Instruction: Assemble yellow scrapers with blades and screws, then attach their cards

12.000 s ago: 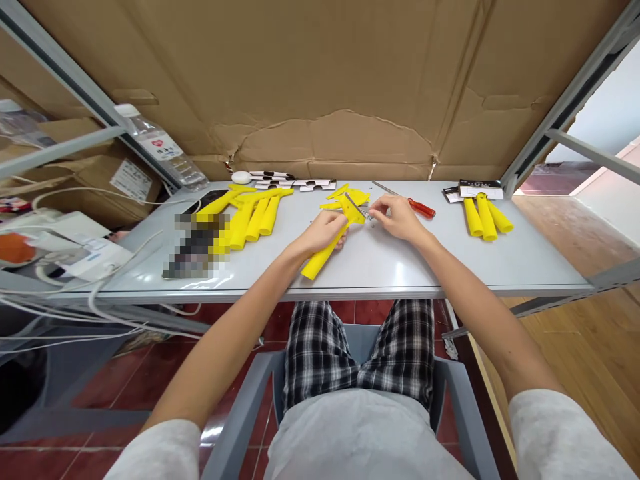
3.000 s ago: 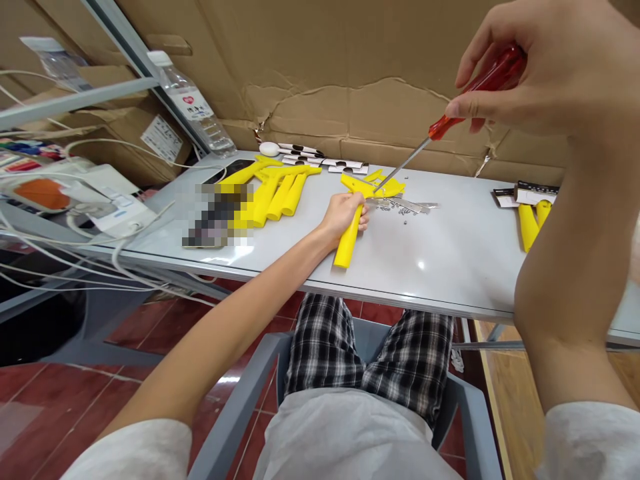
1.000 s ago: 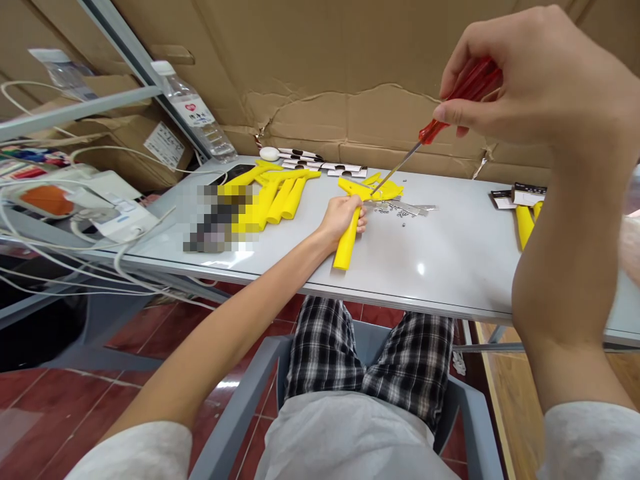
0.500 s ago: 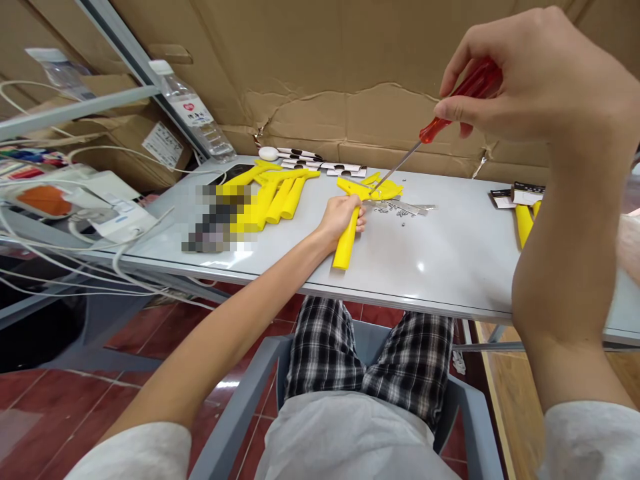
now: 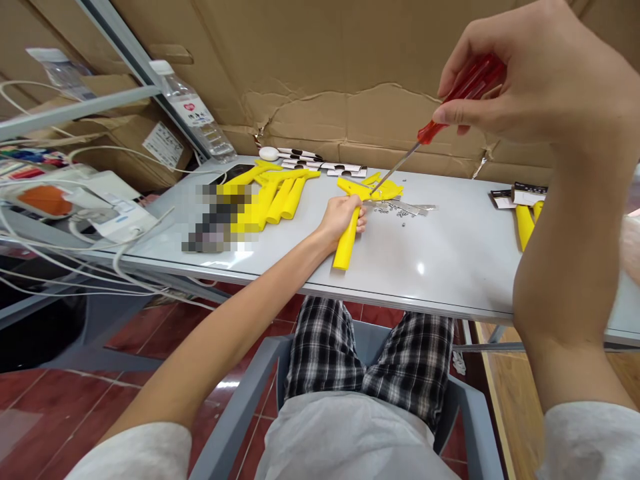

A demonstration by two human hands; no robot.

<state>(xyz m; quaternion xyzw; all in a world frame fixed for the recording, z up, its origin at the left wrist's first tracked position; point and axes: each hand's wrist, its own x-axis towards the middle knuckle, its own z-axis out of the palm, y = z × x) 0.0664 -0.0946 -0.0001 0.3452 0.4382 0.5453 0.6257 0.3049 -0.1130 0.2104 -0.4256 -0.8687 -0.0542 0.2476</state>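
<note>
Left grip (image 5: 343, 216) wrapped round a yellow handle (image 5: 345, 248) over the tabletop (image 5: 450, 260), right grip (image 5: 537, 87) pinching a red screwdriver (image 5: 470, 87), tip at the handle's head, metal bits (image 5: 401, 213) beside, right forearm (image 5: 565, 253) half-blocking packaged handles (image 5: 524, 221)

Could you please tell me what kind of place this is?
Probably a makeshift workspace: the right hand holds a red-handled screwdriver, small metal parts lie on the gray table, and a cardboard sheet stands behind it.
</note>
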